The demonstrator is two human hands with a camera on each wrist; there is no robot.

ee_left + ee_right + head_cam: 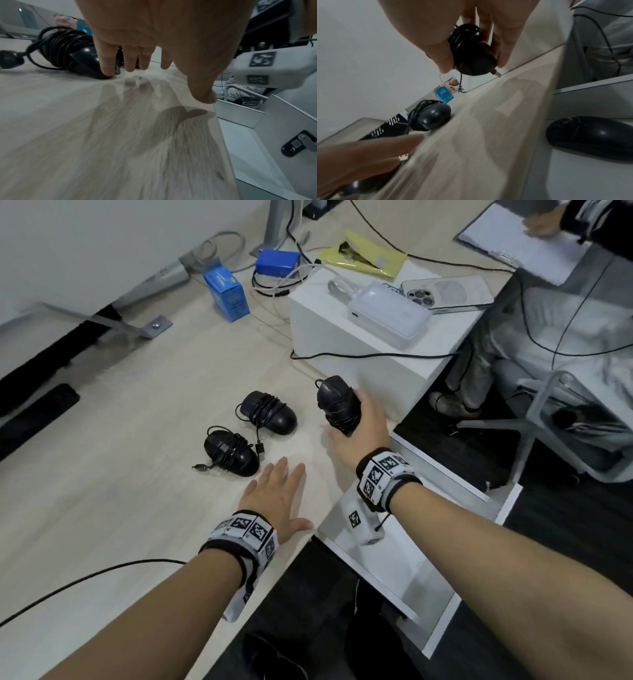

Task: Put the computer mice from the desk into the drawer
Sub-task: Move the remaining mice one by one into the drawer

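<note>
Two black computer mice, each wound in its own cord, lie on the pale wooden desk (120, 491): one farther off (269, 412), one nearer (231, 453). My right hand (356, 426) grips a third cord-wrapped mouse (339, 404) above the desk's right edge; in the right wrist view the held mouse (472, 56) has its USB plug sticking out. My left hand (277, 491) hovers flat over the desk, fingers straight, just right of the nearer mouse (68, 54). The white drawer (404, 570) stands pulled out below the desk's right edge, and a black mouse (590, 136) lies inside it.
A white box (342, 344) on the desk carries a power bank (390, 313) and a phone (445, 292). Blue boxes (227, 292), cables and a yellow envelope (363, 254) sit behind. Another person's hand (544, 224) rests on a clipboard at the far right, above a chair (565, 419).
</note>
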